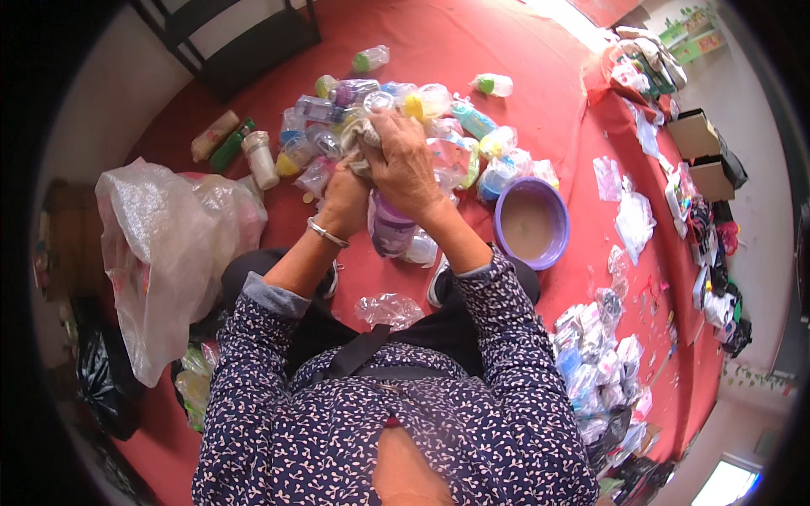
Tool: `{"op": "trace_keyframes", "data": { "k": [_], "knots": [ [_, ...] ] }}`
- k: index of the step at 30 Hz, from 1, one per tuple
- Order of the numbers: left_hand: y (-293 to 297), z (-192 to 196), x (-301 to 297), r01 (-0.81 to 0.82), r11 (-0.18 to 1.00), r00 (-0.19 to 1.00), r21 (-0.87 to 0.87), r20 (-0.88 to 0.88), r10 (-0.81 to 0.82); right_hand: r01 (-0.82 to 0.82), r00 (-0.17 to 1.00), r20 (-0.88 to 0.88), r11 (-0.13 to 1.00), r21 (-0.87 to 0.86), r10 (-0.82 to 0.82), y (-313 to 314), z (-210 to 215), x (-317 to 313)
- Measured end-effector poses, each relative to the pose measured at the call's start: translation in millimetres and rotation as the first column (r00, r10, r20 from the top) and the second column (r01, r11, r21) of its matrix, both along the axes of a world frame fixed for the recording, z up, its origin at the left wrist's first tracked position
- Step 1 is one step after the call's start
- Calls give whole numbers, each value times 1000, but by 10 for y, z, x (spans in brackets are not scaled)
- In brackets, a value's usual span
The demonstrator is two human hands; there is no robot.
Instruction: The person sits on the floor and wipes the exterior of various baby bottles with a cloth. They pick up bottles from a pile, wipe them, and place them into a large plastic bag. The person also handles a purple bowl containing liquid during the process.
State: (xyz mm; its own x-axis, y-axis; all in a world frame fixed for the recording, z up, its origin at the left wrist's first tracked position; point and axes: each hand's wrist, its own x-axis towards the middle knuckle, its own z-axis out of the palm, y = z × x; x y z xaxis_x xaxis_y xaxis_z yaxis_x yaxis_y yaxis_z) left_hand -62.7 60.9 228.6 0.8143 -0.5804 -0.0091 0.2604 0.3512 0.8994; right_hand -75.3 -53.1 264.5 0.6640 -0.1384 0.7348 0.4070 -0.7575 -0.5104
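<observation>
I am sitting on a floor covered with a red cloth (506, 51) that runs out past my hands on every side, with a pale wall and a dark chair frame (228, 34) beyond my fingertips to the far left. My left hand (346, 196) and my right hand (405, 160) are pressed together, both closed around a crumpled greyish rag (361, 133) and a clear baby bottle with a purple base (392, 229) that hangs just below my palms. Behind my hands lies a heap of small plastic bottles (439, 126) with coloured caps. Just right of my right wrist sits a purple bowl (531, 221), well apart from my fingers. Left of my left forearm a big clear plastic bag (160, 244) is slumped on the cloth. Farther right, cardboard boxes (704, 148) and a pile of wrapped packets (595, 354) line the edge. My right hand covers most of the rag, so I cannot tell how my fingers sit beneath it, and the bottles behind my hands blur together.
</observation>
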Motion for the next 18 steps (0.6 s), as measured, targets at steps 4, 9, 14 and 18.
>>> {"op": "trace_keyframes", "data": {
  "k": [4, 9, 14, 18],
  "knots": [
    [94, 22, 72, 59, 974, 962, -217, -247, -113, 68, 926, -374, 997, 44, -47, 64, 205, -153],
    [47, 59, 69, -5, 973, 927, -232, -367, -83, 281, 909, -239, 926, -253, -342, -347, -116, -94],
    [164, -130, 324, -192, 938, 844, -290, -537, 6, 613, 694, -274, 746, -261, -666, -1062, 17, -271],
    [141, -149, 372, -256, 915, 815, -310, -578, 32, 451, 892, -157, 803, 389, -424, -881, 203, -272]
  ]
}}
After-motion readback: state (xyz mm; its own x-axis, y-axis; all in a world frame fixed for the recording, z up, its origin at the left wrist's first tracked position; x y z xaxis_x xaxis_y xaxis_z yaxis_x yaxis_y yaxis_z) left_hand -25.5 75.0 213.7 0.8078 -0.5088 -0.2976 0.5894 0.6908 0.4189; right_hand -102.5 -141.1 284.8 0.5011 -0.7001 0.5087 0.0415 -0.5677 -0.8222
